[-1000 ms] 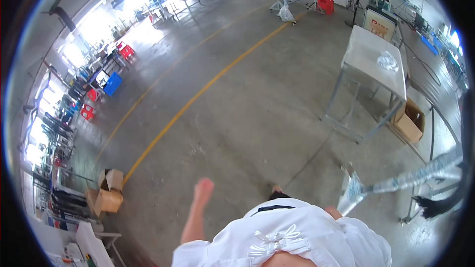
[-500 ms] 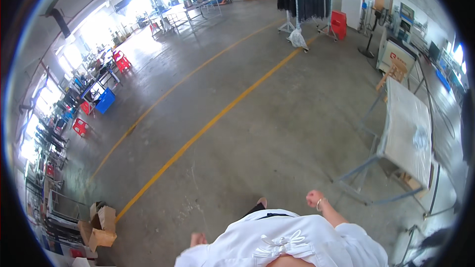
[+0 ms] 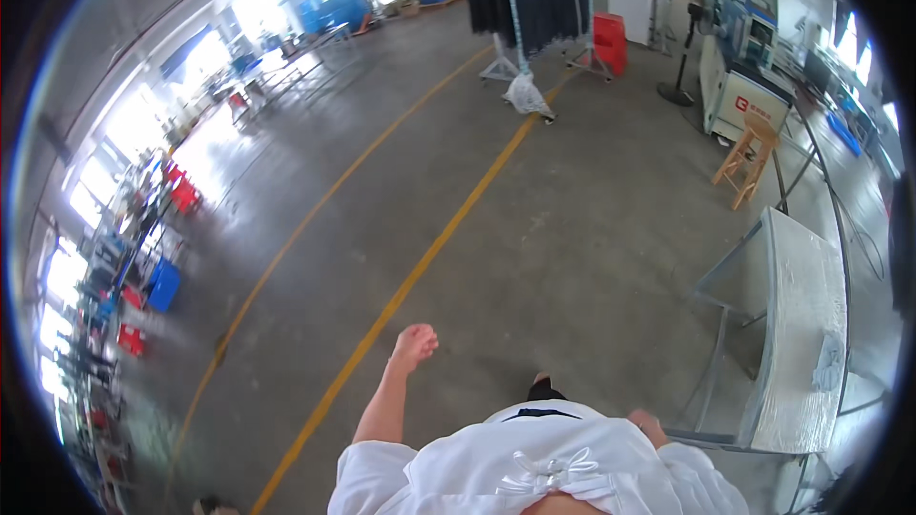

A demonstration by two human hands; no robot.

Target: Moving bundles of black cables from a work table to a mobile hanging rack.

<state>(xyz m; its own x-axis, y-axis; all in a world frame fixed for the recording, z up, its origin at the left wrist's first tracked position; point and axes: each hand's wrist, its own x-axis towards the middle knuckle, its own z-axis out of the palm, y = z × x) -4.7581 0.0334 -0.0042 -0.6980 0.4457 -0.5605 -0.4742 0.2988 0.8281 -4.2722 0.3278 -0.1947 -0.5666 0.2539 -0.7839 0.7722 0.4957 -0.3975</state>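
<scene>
My left hand (image 3: 415, 343) swings out ahead of my body, over the bare concrete floor between me and the yellow line. Its fingers are curled in, with nothing visible in them. Close to my right side, my right hand (image 3: 647, 426) hangs low beside my white top (image 3: 553, 458); its fingers are mostly hidden. Nearest to that hand is a grey-framed table (image 3: 806, 324) with a plastic-covered top, and a crumpled clear plastic piece (image 3: 827, 362) lies on it. No contact shows between hand and table.
Yellow lines (image 3: 420, 267) run along the floor. Ahead stands a wheeled rack (image 3: 525, 5) of dark hanging pieces, with a red stool stack (image 3: 609, 43) beside it. A wooden stool (image 3: 747, 160), a standing fan (image 3: 679, 86) and a machine are at right. A blue crate (image 3: 164, 284) sits left.
My left hand has swung forward while my right hand has dropped back to my side. The rack, wooden stool and plastic-covered table look nearer; the cardboard box at lower left has left view.
</scene>
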